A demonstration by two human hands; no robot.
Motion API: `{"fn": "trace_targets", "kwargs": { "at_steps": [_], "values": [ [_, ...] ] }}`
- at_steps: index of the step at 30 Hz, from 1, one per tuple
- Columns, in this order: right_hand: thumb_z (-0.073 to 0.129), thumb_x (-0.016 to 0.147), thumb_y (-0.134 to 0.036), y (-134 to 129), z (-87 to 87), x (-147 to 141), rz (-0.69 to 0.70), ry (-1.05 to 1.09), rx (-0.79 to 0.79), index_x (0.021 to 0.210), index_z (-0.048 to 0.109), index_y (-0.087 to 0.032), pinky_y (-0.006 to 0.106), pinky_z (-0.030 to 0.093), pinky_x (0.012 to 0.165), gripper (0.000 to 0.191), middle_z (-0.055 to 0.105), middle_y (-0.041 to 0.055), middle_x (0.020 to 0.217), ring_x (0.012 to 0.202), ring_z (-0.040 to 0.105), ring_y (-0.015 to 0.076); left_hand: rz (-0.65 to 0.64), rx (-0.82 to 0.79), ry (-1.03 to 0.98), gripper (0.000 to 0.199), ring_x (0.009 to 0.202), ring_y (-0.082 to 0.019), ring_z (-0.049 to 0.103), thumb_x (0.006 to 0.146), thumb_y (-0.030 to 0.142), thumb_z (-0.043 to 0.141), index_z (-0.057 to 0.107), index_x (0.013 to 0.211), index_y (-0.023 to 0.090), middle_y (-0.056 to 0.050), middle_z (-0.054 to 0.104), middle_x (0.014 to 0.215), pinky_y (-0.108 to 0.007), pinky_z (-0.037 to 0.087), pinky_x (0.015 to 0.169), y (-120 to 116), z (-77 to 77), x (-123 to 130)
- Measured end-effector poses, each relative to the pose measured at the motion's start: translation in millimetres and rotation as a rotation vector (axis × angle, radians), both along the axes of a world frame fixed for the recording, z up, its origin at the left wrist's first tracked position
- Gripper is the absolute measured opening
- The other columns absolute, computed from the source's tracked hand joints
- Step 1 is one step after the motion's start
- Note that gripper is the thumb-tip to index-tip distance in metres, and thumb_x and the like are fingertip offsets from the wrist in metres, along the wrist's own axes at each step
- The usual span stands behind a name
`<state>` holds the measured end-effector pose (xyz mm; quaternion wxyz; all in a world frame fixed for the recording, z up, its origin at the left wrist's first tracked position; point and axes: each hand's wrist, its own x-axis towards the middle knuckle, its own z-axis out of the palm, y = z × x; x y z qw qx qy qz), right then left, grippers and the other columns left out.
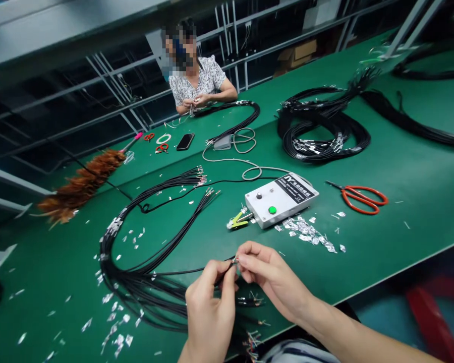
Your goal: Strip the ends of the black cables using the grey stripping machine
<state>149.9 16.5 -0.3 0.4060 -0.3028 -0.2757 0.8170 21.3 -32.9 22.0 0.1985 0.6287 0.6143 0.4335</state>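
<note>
At the lower middle, my left hand (212, 302) pinches the end of a black cable (185, 272). My right hand (268, 272) meets it fingertip to fingertip, pinching the thin coloured wires at that cable's tip. The cable comes from a curved bundle of black cables (108, 247) lying on the green table, its loose ends fanned out beneath and left of my hands. Just beyond my hands sits a white box (282, 199) with a green button and a black knob, a yellow-green clip (237, 221) at its front left.
Orange-handled scissors (365, 197) lie right of the box, foil scraps (310, 233) below it. Coiled black cables (321, 131) rest at the back right. A person (199, 83) sits across the table (393, 252). A brown feather duster (85, 181) and a phone (185, 141) lie left.
</note>
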Motion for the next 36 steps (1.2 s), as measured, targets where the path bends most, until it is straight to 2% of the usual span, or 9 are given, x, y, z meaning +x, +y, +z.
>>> {"fn": "trace_targets", "kwargs": {
  "at_steps": [7, 12, 16, 19, 21, 27, 31, 33, 36],
  "values": [
    [0.081, 0.072, -0.050, -2.3, -1.1, 5.0, -0.011, -0.082, 0.087, 0.086, 0.066, -0.016, 0.023, 0.040, 0.059, 0.040, 0.062, -0.0004, 0.071, 0.057, 0.049, 0.0089, 0.051, 0.082, -0.023, 0.013, 0.054, -0.008, 0.065, 0.086, 0.012, 0.061, 0.064, 0.076, 0.019, 0.003, 0.070, 0.067, -0.015, 0.052, 0.057, 2.9, -2.1, 5.0],
    [0.081, 0.071, -0.052, 3.0, 3.8, 0.4, -0.018, -0.127, 0.106, 0.082, 0.066, -0.016, 0.021, 0.035, 0.051, 0.040, 0.055, -0.0034, 0.061, 0.051, 0.043, 0.0069, 0.056, 0.042, -0.046, 0.013, 0.053, -0.009, 0.062, 0.087, 0.014, 0.060, 0.065, 0.076, 0.019, 0.002, 0.068, 0.063, -0.016, 0.050, 0.055, 2.8, -4.2, 5.0],
    [0.083, 0.067, -0.049, 4.9, 3.5, -4.3, -0.005, -0.168, 0.108, 0.079, 0.068, -0.016, 0.022, 0.034, 0.049, 0.038, 0.059, -0.0024, 0.064, 0.048, 0.041, 0.0059, 0.081, -0.122, -0.300, 0.014, 0.047, -0.010, 0.058, 0.085, 0.022, 0.062, 0.064, 0.072, 0.017, 0.000, 0.066, 0.059, -0.018, 0.048, 0.046, 4.3, -3.4, 3.9],
    [0.082, 0.067, -0.049, 7.2, 3.8, -3.3, 0.063, -0.143, 0.085, 0.081, 0.069, -0.016, 0.022, 0.034, 0.050, 0.038, 0.052, -0.0049, 0.054, 0.048, 0.042, 0.0073, 0.103, -0.264, -0.528, 0.017, 0.041, -0.009, 0.054, 0.080, 0.028, 0.067, 0.063, 0.070, 0.015, -0.001, 0.065, 0.057, -0.017, 0.045, 0.039, 7.4, 0.3, 2.9],
    [0.079, 0.070, -0.052, 9.7, 4.7, -1.3, 0.092, -0.148, 0.079, 0.083, 0.069, -0.015, 0.021, 0.031, 0.048, 0.040, 0.047, -0.0063, 0.049, 0.047, 0.041, 0.0073, 0.117, -0.311, -0.592, 0.020, 0.039, -0.008, 0.052, 0.077, 0.031, 0.070, 0.062, 0.070, 0.014, -0.002, 0.064, 0.056, -0.017, 0.044, 0.038, 9.6, 2.6, 2.4],
    [0.077, 0.073, -0.054, 18.2, 9.5, 0.9, 0.078, -0.276, 0.233, 0.079, 0.065, -0.015, 0.020, 0.029, 0.045, 0.041, 0.056, -0.0038, 0.060, 0.044, 0.040, 0.0052, 0.122, -0.364, -0.582, 0.024, 0.039, -0.008, 0.050, 0.076, 0.036, 0.071, 0.060, 0.071, 0.015, -0.001, 0.063, 0.057, -0.017, 0.042, 0.037, 13.3, 4.2, -0.1],
    [0.076, 0.074, -0.055, 20.4, 12.5, 2.5, 0.117, -0.251, 0.271, 0.081, 0.065, -0.016, 0.021, 0.033, 0.045, 0.041, 0.059, -0.0021, 0.067, 0.045, 0.043, 0.0055, 0.077, -0.309, -0.513, 0.024, 0.040, -0.005, 0.047, 0.077, 0.034, 0.070, 0.063, 0.092, 0.017, 0.000, 0.063, 0.072, -0.016, 0.039, 0.036, 14.5, 7.8, -3.1],
    [0.073, 0.077, -0.054, 20.4, 12.7, 4.0, 0.125, -0.242, 0.289, 0.083, 0.064, -0.017, 0.021, 0.035, 0.046, 0.039, 0.057, -0.0033, 0.065, 0.044, 0.044, 0.0057, 0.028, -0.267, -0.493, 0.026, 0.048, -0.007, 0.053, 0.080, 0.032, 0.068, 0.064, 0.103, 0.019, -0.003, 0.063, 0.085, -0.017, 0.044, 0.041, 16.0, 10.2, -2.8],
    [0.072, 0.079, -0.052, 20.9, 10.1, 6.1, 0.136, -0.254, 0.293, 0.083, 0.063, -0.017, 0.021, 0.035, 0.046, 0.036, 0.055, -0.0043, 0.061, 0.045, 0.046, 0.0064, -0.060, -0.210, -0.437, 0.023, 0.066, -0.012, 0.061, 0.083, 0.026, 0.066, 0.070, 0.105, 0.022, -0.006, 0.061, 0.096, -0.020, 0.053, 0.055, 20.1, 11.1, 0.8]
  ]
}}
